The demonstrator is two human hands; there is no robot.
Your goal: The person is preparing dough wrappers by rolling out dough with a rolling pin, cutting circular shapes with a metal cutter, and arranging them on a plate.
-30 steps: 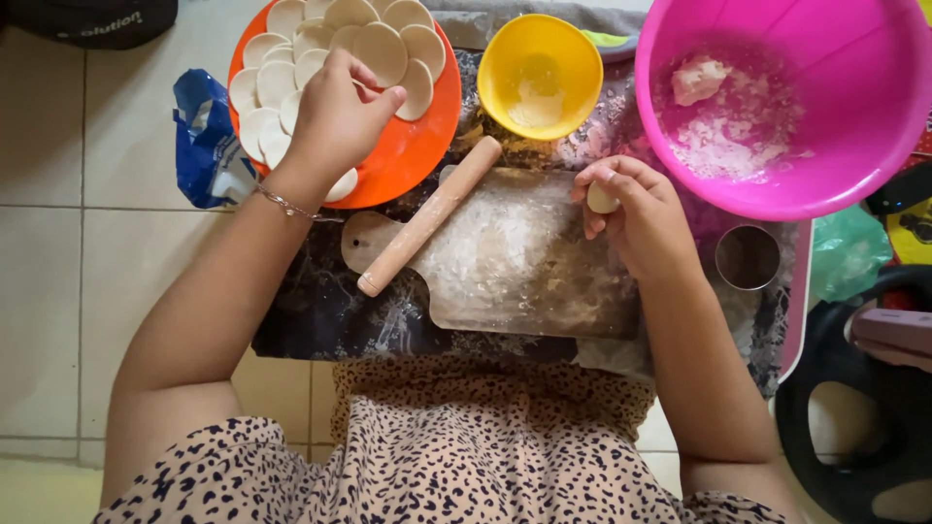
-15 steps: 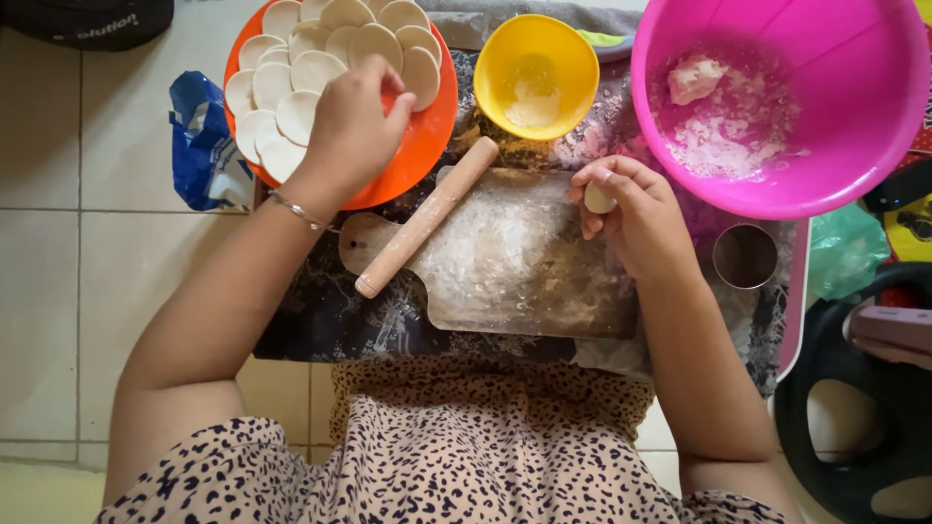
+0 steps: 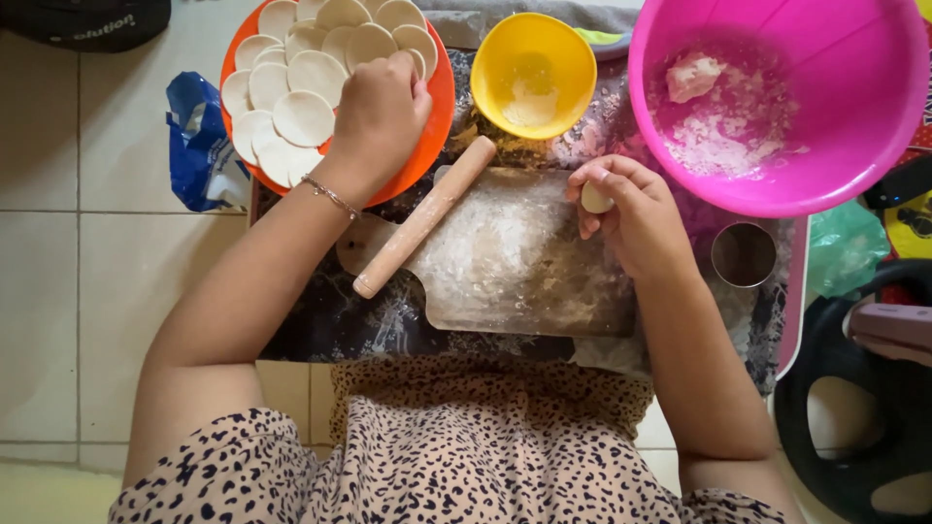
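The floured wooden board lies nearest, a rolling pin slanted across its left end. Over its right edge, the right hand pinches a small dough ball in curled fingers. Farther off, the left hand rests closed on dough rounds on the orange plate; its grip is hidden. Beyond sit a yellow bowl and pink basin.

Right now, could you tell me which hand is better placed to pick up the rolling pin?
Probably the left. The left hand rests on the orange plate of dough rounds, close to the rolling pin lying across the floured board. The right hand already holds a small dough ball.
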